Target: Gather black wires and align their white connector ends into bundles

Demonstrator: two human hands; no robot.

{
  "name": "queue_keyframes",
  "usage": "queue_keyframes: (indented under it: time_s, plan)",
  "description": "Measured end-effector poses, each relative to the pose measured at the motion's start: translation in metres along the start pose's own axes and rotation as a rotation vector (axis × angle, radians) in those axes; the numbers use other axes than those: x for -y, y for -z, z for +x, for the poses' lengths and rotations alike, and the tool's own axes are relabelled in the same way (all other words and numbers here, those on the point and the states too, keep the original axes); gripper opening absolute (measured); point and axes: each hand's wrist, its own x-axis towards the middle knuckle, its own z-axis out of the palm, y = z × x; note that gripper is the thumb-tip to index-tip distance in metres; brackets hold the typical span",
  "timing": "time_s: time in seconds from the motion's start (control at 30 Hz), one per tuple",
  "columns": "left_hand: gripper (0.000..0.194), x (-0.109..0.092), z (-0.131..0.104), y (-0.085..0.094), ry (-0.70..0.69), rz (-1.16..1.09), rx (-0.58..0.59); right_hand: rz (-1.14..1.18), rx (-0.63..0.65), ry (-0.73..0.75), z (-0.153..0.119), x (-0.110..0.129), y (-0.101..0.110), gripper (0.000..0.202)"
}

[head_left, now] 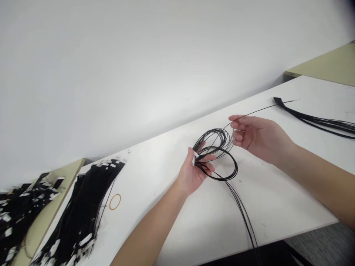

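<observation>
My left hand (191, 173) is closed around a coiled bundle of thin black cables (234, 162), with the thumb pressed on it beside small white tags (195, 155). Its loops stand out to the right of the fingers. A few loose cable ends (242, 207) hang down past the table's front edge. Right of the coil, my right hand (249, 135) has its fingers curled, thumb and forefinger pinching one thin black cable. That strand (260, 109) runs on toward the upper right, to a thin pale tip.
A large pile of black cables with white tags (85, 199) lies on the white table (144, 218). More tagged cables (27, 203) lie on a yellowish surface at far left. An orange rubber band (115, 202) rests between. Another black cable bundle (313, 119) lies at right. A white wall (138, 74) rises behind.
</observation>
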Motion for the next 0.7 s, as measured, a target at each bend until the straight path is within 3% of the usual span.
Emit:
queue_keyframes:
  time_s: [0.13, 0.3, 0.47, 0.6, 0.7]
  plan:
    - [0.055, 0.000, 0.000, 0.000, 0.004, -0.019, 0.009, -0.038, -0.149, 0.195, 0.006, -0.006, -0.001, 0.018]
    - [0.055, 0.001, 0.000, -0.001, 0.000, -0.016, -0.014, -0.060, -0.090, 0.210, 0.006, -0.005, 0.000, 0.026]
    - [0.057, 0.001, 0.000, -0.001, 0.012, 0.003, -0.003, -0.547, -0.030, 0.363, -0.010, -0.009, -0.004, 0.022]
    - [0.056, 0.002, 0.000, -0.001, 0.012, 0.038, 0.051, -1.022, 0.116, 0.591, -0.020, -0.014, -0.010, 0.009]
    - [0.056, 0.003, -0.001, 0.000, 0.015, 0.054, 0.073, -1.175, 0.159, 0.617, -0.023, -0.016, -0.014, 0.013]
